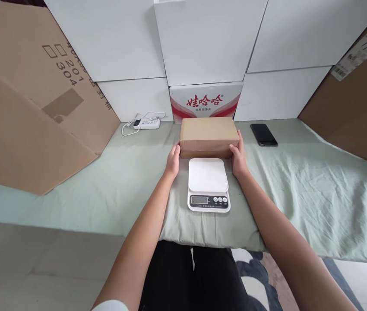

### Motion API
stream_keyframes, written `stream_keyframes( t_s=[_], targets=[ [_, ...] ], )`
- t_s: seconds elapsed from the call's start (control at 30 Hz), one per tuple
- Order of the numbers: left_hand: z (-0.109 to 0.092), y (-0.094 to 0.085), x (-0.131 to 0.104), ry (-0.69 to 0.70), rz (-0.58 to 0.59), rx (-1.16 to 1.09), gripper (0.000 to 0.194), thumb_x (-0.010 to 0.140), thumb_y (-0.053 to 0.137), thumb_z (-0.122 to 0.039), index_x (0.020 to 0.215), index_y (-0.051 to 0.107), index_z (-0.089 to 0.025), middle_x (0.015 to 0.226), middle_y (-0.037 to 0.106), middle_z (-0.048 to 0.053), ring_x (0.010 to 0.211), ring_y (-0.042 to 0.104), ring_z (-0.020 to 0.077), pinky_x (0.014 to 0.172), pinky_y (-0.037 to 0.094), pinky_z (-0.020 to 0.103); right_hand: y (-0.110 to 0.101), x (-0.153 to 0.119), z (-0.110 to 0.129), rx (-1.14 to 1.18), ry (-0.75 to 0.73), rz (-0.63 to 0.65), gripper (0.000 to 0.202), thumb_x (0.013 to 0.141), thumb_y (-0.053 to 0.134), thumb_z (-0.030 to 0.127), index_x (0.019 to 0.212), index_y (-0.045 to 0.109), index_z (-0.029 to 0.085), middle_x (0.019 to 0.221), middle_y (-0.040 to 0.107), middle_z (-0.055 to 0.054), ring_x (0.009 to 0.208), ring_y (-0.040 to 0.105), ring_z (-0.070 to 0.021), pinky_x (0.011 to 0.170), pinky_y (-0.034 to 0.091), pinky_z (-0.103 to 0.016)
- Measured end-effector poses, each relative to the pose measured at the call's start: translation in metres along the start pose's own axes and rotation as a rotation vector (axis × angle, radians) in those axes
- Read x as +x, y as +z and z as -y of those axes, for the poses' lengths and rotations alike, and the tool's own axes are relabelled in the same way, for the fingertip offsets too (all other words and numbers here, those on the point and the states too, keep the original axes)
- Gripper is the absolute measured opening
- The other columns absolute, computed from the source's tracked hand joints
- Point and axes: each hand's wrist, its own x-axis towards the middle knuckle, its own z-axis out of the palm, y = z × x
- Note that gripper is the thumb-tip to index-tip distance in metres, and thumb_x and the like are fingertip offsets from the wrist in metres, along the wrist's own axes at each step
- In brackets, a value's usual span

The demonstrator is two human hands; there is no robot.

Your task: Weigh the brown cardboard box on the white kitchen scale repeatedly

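Note:
Both of my hands grip a closed brown cardboard box (208,134) just behind a white kitchen scale (207,175). My left hand (173,159) presses against the box's left end, its thumb at the near edge. On the right end is my right hand (238,153), with the thumb on the front face and fingers along the side. The scale has a bare square plate, a small display and several buttons on its front panel. Whether the box touches the cloth is hard to tell.
Behind the box stands a white and red carton (206,96). A white power strip with a cable (147,124) lies back left, a black phone (264,134) back right. Large cardboard pieces flank the green cloth (105,190) on the left (18,108) and right (358,90).

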Motion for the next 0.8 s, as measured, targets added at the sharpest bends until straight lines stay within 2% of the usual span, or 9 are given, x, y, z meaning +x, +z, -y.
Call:
stream_keyframes(
  t_s=[0.23, 0.4, 0.5, 0.6, 0.7, 0.8],
  targets=[
    [-0.003, 0.001, -0.001, 0.01, 0.006, 0.015, 0.091, 0.088, 0.06, -0.093, 0.148, 0.07, -0.026, 0.168, 0.065, 0.014, 0.164, 0.054, 0.0366, 0.14, 0.04, 0.055, 0.003, -0.001, 0.007, 0.05, 0.023, -0.037, 0.098, 0.081, 0.07, 0.054, 0.171, 0.039, 0.034, 0.184, 0.042, 0.0, 0.175, 0.032, -0.031, 0.15, 0.012, -0.057],
    [-0.003, 0.001, 0.001, 0.013, -0.004, 0.022, 0.09, 0.087, 0.06, -0.093, 0.144, 0.072, -0.025, 0.168, 0.065, 0.014, 0.166, 0.052, 0.0367, 0.141, 0.038, 0.054, 0.004, -0.002, 0.011, 0.036, 0.024, -0.038, 0.091, 0.081, 0.069, 0.056, 0.166, 0.045, 0.035, 0.182, 0.046, 0.001, 0.174, 0.033, -0.0305, 0.15, 0.014, -0.057],
    [-0.004, 0.001, -0.003, 0.006, -0.017, 0.036, 0.092, 0.089, 0.057, -0.094, 0.147, 0.07, -0.024, 0.17, 0.063, 0.015, 0.167, 0.05, 0.0365, 0.142, 0.036, 0.053, 0.003, -0.005, 0.013, -0.007, 0.022, -0.054, 0.092, 0.082, 0.067, 0.056, 0.168, 0.043, 0.033, 0.181, 0.045, -0.002, 0.173, 0.035, -0.0324, 0.148, 0.018, -0.06],
    [-0.009, 0.0, -0.013, -0.019, -0.015, 0.097, 0.089, 0.096, 0.049, -0.09, 0.156, 0.063, -0.026, 0.174, 0.058, 0.012, 0.169, 0.047, 0.0336, 0.143, 0.034, 0.052, 0.002, -0.012, 0.015, -0.073, -0.004, -0.094, 0.09, 0.088, 0.064, 0.057, 0.17, 0.04, 0.033, 0.178, 0.049, -0.006, 0.167, 0.044, -0.0345, 0.144, 0.026, -0.066],
    [-0.014, 0.0, -0.022, -0.043, 0.008, 0.157, 0.085, 0.101, 0.045, -0.084, 0.162, 0.058, -0.026, 0.179, 0.053, 0.01, 0.172, 0.043, 0.0308, 0.144, 0.032, 0.05, 0.004, -0.019, 0.018, -0.098, -0.053, -0.086, 0.089, 0.093, 0.063, 0.058, 0.174, 0.036, 0.03, 0.174, 0.054, -0.01, 0.163, 0.05, -0.034, 0.143, 0.029, -0.065],
    [-0.017, 0.002, -0.024, -0.042, 0.021, 0.168, 0.086, 0.101, 0.043, -0.084, 0.163, 0.056, -0.026, 0.178, 0.054, 0.011, 0.171, 0.045, 0.0303, 0.143, 0.034, 0.048, 0.006, -0.021, 0.021, -0.102, -0.046, -0.09, 0.091, 0.093, 0.064, 0.057, 0.175, 0.035, 0.03, 0.174, 0.054, -0.011, 0.161, 0.052, -0.0335, 0.143, 0.03, -0.064]
  ],
)
